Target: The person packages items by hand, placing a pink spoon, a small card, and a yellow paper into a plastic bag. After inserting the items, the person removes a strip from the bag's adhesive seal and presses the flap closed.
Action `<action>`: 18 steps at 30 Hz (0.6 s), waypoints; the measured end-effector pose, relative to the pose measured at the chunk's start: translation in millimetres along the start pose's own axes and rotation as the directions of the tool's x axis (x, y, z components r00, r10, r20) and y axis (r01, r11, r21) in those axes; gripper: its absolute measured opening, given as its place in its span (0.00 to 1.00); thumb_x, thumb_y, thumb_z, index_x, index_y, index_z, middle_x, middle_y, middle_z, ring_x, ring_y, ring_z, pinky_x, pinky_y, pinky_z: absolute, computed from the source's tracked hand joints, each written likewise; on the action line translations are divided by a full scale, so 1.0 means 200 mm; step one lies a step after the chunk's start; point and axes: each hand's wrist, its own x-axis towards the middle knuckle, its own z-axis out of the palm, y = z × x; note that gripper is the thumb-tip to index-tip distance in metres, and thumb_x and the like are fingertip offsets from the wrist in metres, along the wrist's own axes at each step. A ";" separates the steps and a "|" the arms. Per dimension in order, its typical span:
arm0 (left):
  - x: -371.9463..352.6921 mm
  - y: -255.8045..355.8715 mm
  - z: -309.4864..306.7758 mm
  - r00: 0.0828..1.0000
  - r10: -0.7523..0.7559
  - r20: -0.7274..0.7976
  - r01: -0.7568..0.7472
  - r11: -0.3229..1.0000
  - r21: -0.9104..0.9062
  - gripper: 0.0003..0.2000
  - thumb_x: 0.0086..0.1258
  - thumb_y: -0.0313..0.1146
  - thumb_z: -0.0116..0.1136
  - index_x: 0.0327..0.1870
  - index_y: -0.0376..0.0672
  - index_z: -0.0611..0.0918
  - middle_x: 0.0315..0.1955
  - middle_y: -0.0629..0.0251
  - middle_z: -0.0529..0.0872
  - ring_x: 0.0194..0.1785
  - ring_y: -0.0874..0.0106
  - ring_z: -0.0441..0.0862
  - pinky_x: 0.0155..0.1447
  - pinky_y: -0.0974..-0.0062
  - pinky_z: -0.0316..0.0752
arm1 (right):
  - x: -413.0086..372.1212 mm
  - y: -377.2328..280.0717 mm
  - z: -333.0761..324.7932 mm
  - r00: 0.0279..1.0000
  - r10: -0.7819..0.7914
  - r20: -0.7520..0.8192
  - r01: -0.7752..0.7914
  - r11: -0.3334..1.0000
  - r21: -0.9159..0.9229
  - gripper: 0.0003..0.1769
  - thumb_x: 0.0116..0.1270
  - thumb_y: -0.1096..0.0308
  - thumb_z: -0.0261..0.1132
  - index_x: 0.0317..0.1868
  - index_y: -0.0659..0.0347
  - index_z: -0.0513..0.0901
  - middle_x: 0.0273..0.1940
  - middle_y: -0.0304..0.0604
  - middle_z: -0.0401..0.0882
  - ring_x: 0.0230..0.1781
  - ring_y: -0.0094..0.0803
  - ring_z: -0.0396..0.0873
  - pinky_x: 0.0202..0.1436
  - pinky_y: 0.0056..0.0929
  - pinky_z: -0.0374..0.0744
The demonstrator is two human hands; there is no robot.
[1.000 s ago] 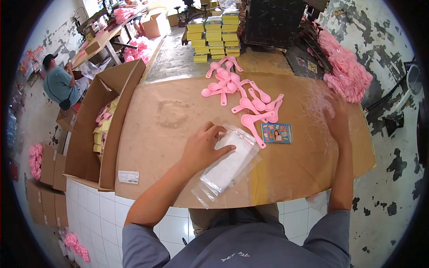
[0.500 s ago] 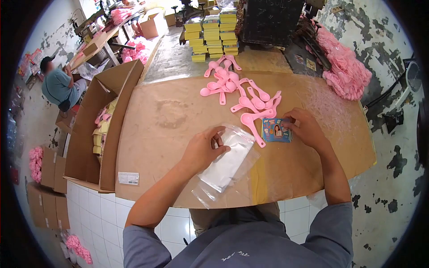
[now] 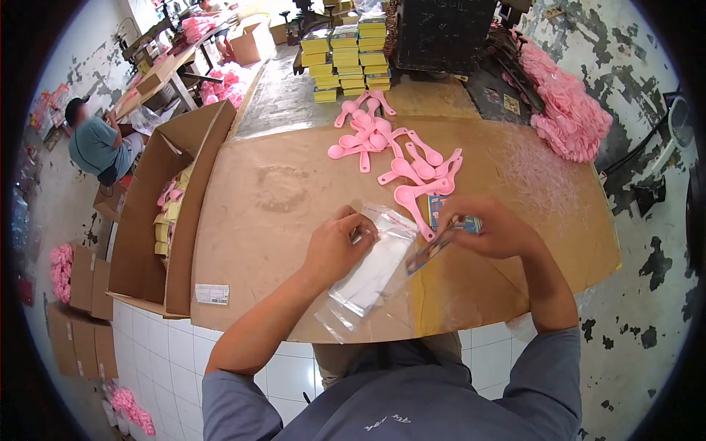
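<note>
My left hand [image 3: 338, 244] pinches the upper edge of the clear plastic bags [image 3: 371, 272], which lie stacked and slanted on the cardboard sheet. My right hand [image 3: 494, 229] grips a printed card [image 3: 428, 254], tilted and held just right of the bags. Partly hidden under that hand is the stack of blue printed cards [image 3: 435, 209] on the cardboard. A pink measuring spoon [image 3: 413, 197] lies against the stack's left side. Beyond it, several more pink spoons [image 3: 368, 136] are heaped loosely.
An open carton [image 3: 140, 242] with yellow and pink pieces stands at the left edge of the cardboard sheet [image 3: 257, 250]. Yellow-edged card stacks [image 3: 346, 62] rise at the back. Pink spoons pile [image 3: 570, 117] at the far right. A seated person [image 3: 99, 143] is at left.
My right hand has lifted a card off the stack and brought it left, towards the bags. My left hand stays at the bags' upper edge, its fingers shifted slightly.
</note>
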 end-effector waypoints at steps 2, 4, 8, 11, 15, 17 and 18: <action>0.00 -0.01 0.02 0.993 0.089 -0.078 -0.089 0.996 0.006 0.06 0.65 0.27 0.70 0.41 0.40 0.88 0.38 0.63 0.84 0.34 0.70 0.80 0.41 0.71 0.77 | 0.07 0.01 0.09 0.991 -0.126 0.048 0.126 0.992 0.009 0.07 0.62 0.76 0.70 0.41 0.62 0.84 0.40 0.43 0.85 0.40 0.35 0.84 0.48 0.37 0.79; 0.02 -0.04 0.03 0.956 0.241 -0.169 -0.232 0.970 0.067 0.06 0.67 0.26 0.68 0.43 0.39 0.88 0.38 0.63 0.86 0.37 0.69 0.82 0.42 0.70 0.78 | 0.11 0.04 0.16 0.986 -0.137 0.097 0.137 0.991 0.015 0.07 0.61 0.76 0.70 0.41 0.61 0.84 0.42 0.43 0.86 0.41 0.36 0.84 0.49 0.37 0.79; 0.02 -0.04 -0.01 0.989 0.140 -0.055 -0.139 0.990 0.006 0.07 0.68 0.24 0.66 0.45 0.37 0.88 0.38 0.60 0.89 0.39 0.67 0.85 0.43 0.71 0.79 | 0.13 0.15 0.30 0.974 -0.226 0.026 0.227 0.962 -0.150 0.08 0.61 0.76 0.69 0.41 0.60 0.84 0.43 0.44 0.86 0.44 0.41 0.84 0.55 0.40 0.78; 0.03 -0.03 -0.01 0.997 0.066 -0.045 -0.066 0.998 -0.012 0.07 0.69 0.23 0.65 0.45 0.36 0.88 0.37 0.58 0.90 0.39 0.69 0.86 0.44 0.72 0.80 | 0.12 0.22 0.37 0.946 -0.318 -0.069 0.294 0.926 -0.237 0.08 0.61 0.75 0.69 0.42 0.60 0.84 0.43 0.43 0.87 0.44 0.43 0.84 0.58 0.42 0.78; 0.02 0.01 -0.02 0.992 -0.065 -0.106 0.045 0.983 -0.180 0.06 0.72 0.24 0.62 0.45 0.35 0.88 0.40 0.59 0.91 0.39 0.71 0.87 0.46 0.72 0.81 | 0.10 0.24 0.36 0.956 -0.279 -0.087 0.252 0.938 -0.237 0.09 0.61 0.74 0.69 0.42 0.59 0.84 0.43 0.42 0.87 0.44 0.42 0.84 0.58 0.42 0.78; 0.02 0.02 -0.02 0.980 -0.083 -0.181 0.035 0.966 -0.256 0.06 0.74 0.24 0.60 0.46 0.34 0.86 0.41 0.58 0.91 0.40 0.72 0.87 0.47 0.71 0.82 | 0.10 0.25 0.37 0.963 -0.250 -0.105 0.225 0.952 -0.207 0.09 0.61 0.74 0.69 0.43 0.59 0.84 0.42 0.42 0.87 0.43 0.41 0.83 0.58 0.42 0.77; 0.03 0.00 -0.02 0.975 -0.131 -0.180 0.037 0.892 -0.451 0.06 0.75 0.24 0.59 0.48 0.34 0.85 0.40 0.58 0.91 0.41 0.71 0.88 0.47 0.70 0.83 | 0.10 0.26 0.37 0.965 -0.236 -0.113 0.213 0.959 -0.189 0.09 0.62 0.74 0.69 0.43 0.60 0.84 0.41 0.42 0.87 0.42 0.41 0.83 0.58 0.42 0.77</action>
